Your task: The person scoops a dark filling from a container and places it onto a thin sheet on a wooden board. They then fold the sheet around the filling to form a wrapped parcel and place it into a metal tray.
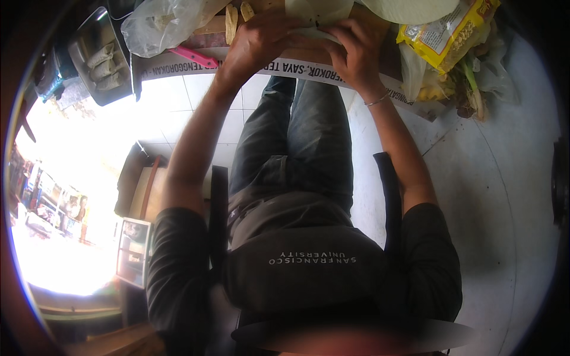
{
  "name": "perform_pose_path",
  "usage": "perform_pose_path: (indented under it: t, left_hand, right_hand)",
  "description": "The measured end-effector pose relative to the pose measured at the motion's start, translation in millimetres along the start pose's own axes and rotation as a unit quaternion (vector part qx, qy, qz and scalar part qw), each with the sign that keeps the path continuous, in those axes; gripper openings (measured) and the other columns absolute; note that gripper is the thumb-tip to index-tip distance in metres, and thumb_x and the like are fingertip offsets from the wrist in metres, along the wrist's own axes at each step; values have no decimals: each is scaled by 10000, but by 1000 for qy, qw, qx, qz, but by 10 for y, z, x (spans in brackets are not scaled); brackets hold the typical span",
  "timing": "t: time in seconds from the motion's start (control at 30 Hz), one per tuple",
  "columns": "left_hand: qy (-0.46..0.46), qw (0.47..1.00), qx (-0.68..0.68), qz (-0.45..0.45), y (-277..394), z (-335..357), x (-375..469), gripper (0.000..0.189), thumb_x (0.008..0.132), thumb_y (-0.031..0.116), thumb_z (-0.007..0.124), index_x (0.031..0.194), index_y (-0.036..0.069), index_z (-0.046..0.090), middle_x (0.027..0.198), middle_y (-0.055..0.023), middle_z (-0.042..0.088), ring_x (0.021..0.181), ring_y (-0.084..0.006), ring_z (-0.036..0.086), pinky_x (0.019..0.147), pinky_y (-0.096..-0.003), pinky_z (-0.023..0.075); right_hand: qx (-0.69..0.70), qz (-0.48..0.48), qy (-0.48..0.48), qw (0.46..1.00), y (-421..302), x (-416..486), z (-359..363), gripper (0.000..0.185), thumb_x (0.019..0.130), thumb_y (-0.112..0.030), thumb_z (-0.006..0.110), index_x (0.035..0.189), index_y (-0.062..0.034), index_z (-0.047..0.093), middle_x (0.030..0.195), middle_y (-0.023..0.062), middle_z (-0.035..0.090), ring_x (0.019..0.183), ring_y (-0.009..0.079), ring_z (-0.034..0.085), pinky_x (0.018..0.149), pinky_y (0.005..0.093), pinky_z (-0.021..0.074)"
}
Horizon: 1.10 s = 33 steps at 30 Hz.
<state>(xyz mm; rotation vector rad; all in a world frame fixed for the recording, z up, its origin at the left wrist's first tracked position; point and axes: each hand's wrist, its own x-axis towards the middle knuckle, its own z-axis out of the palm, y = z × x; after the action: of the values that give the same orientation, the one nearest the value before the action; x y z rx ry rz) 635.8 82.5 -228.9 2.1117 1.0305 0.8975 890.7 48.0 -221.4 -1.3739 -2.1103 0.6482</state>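
My left hand [262, 42] and my right hand [356, 51] meet at the table's near edge. Between them the fingers pinch the near edge of a thin, whitish wrapper sheet [319, 11]. Small dark bits lie on the sheet close to my right fingertips. What is inside the fold is hidden by my fingers. Just left of my left hand are cut banana pieces [231, 23]. A knife with a pink handle [194, 57] lies at the table edge, left of my left wrist. Beyond my right hand is a pale round wrapper sheet [412, 10], perhaps a stack.
A clear plastic bag [162, 29] sits at the left. Past it, a dark tray [89, 29] holds several rolled wrappers [103, 62]. On the right stand a yellow packet [447, 38] and green stalks [474, 84]. A printed strip [311, 71] lines the table edge.
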Motion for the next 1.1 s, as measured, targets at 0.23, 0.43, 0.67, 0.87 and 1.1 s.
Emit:
perform_pose_path:
  t: [0.23, 0.43, 0.67, 0.87, 1.1]
  left_hand:
    - [-45, 992, 35, -114, 223, -34, 116, 283, 851, 112, 860, 1122, 56, 801, 1018, -126, 782, 942, -343, 762, 816, -436, 626]
    - [-46, 980, -30, -190, 285, -96, 315, 231, 926, 105, 820, 1123, -3, 764, 1036, -177, 777, 886, -375, 758, 776, -448, 605]
    - [-5, 981, 62, -186, 357, -59, 342, 240, 901, 123, 861, 1083, -3, 768, 960, -162, 761, 844, -348, 749, 735, -427, 589]
    - [28, 966, 63, -251, 366, 20, 307, 276, 868, 131, 891, 1064, -5, 753, 944, -166, 722, 830, -348, 723, 721, -419, 580]
    - [72, 987, 71, -129, 235, 117, 152, 254, 840, 127, 880, 1076, 68, 810, 1010, -98, 782, 946, -314, 762, 824, -425, 626]
  right_hand:
    - [24, 29, -4, 999, 4, 28, 17, 225, 954, -187, 791, 1173, -136, 803, 1083, 37, 719, 1039, 269, 682, 923, 414, 484]
    - [76, 43, 37, 995, -3, 112, 28, 224, 958, -134, 793, 1176, -85, 778, 1011, 81, 739, 931, 300, 695, 842, 419, 524]
    - [57, 73, 63, 994, -52, 121, 51, 243, 956, -94, 797, 1195, -63, 765, 961, 110, 725, 838, 284, 690, 789, 385, 560]
    - [42, 105, 137, 984, -89, 158, 110, 280, 896, -122, 874, 1143, -59, 760, 887, 76, 682, 777, 247, 668, 739, 365, 549]
    - [37, 132, 116, 984, -65, 108, 120, 273, 885, -119, 887, 1099, -50, 733, 950, 89, 713, 800, 243, 693, 736, 364, 562]
